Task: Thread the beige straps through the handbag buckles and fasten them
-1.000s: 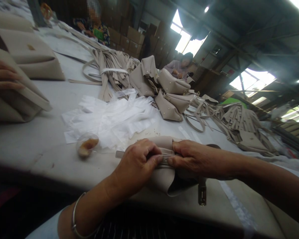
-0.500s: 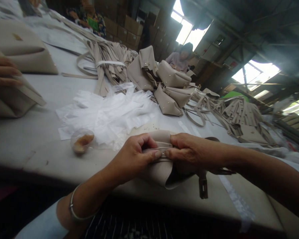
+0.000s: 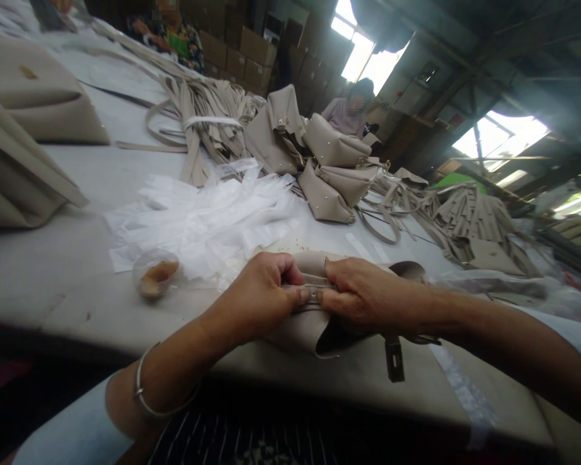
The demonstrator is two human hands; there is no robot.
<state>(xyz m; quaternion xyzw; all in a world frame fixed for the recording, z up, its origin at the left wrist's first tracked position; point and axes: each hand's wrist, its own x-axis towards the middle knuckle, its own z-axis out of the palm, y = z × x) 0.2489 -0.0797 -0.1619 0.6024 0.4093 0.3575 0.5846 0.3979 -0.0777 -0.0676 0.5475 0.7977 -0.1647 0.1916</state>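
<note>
A beige leather bag piece [image 3: 304, 328] lies at the near edge of the grey worktable [image 3: 68, 284]. My left hand [image 3: 261, 297] is closed, pinching a narrow beige strap on top of that piece from the left. My right hand [image 3: 363, 297] pinches the same strap from the right, thumb tips almost meeting. A dark strap with a metal buckle [image 3: 394, 358] hangs from the piece below my right hand. A silver bangle circles my left wrist.
A small clear cup [image 3: 155, 272] of brownish stuff sits left of my hands beside a heap of white tissue [image 3: 208, 219]. Finished beige bags [image 3: 326, 171], strap bundles [image 3: 208, 123] and large bag panels [image 3: 24, 155] lie beyond. Two people sit at the far side.
My hands have drawn closer together on the strap. Another person's hand on the beige panel at the far left has gone from view. The camera shifted slightly.
</note>
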